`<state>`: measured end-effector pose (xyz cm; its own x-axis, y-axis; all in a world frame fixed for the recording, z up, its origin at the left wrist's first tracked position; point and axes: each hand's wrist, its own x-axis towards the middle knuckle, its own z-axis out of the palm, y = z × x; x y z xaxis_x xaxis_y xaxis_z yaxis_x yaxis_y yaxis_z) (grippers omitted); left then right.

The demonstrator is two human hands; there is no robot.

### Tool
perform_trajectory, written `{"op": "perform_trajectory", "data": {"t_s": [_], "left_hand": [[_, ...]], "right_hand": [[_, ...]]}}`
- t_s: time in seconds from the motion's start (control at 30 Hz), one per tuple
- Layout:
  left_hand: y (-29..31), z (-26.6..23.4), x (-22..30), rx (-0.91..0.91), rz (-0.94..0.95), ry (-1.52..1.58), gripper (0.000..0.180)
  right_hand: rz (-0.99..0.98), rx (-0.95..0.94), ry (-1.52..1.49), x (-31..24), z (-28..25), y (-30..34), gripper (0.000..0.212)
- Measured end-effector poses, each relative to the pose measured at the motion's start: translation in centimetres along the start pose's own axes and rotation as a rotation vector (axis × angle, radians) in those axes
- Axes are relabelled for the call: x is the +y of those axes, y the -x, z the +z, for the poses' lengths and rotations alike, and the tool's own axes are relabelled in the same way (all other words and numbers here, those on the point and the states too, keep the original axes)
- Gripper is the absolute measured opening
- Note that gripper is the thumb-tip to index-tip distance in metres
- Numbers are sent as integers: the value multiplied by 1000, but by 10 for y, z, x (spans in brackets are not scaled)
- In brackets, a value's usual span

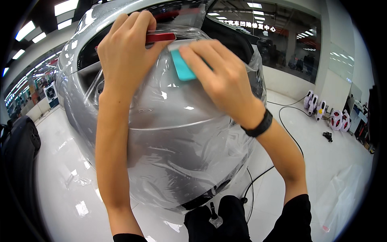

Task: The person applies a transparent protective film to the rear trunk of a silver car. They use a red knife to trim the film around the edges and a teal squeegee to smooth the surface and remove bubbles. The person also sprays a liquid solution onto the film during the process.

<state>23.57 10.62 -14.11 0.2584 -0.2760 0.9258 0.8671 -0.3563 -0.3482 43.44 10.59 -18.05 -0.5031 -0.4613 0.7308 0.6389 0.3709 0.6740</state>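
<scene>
Black sleeves at lower edge, forearms reaching up over silver car (80,92). Clear film (177,133) draped across its curved rear panel, wrinkled and loose toward lower edge. Left hand (125,52) spread flat, pressing film beside red tail light (160,37), grasping nothing. Right hand (225,76), black wristband (260,126), fingers (197,54) pinned on teal squeegee (181,66) against film. Film likely thin, light, slippery, crease-prone; best taken at free edges. Squeegee probably stiff; held flat from above. Black cable (288,133) on glossy white floor (322,161).
</scene>
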Motion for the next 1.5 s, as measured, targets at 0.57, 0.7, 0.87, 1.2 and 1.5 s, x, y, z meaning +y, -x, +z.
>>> {"op": "perform_trajectory", "data": {"t_s": [0.57, 0.7, 0.87, 1.2, 1.5], "left_hand": [[2, 1, 2, 2, 3, -15, 40], [3, -2, -1, 4, 10, -30, 41], [0, -2, 4, 1, -16, -4, 39], [-4, -5, 2, -116, -65, -24, 42], [-8, -13, 2, -191, -74, -61, 41]], "right_hand": [[98, -52, -26, 14, -1, 9, 29], [86, -114, -11, -10, -24, 13, 29], [50, -146, 10, -9, -18, 17, 23], [213, -177, -108, 34, -15, -5, 13], [325, -226, -232, 30, -60, 6, 16]]}}
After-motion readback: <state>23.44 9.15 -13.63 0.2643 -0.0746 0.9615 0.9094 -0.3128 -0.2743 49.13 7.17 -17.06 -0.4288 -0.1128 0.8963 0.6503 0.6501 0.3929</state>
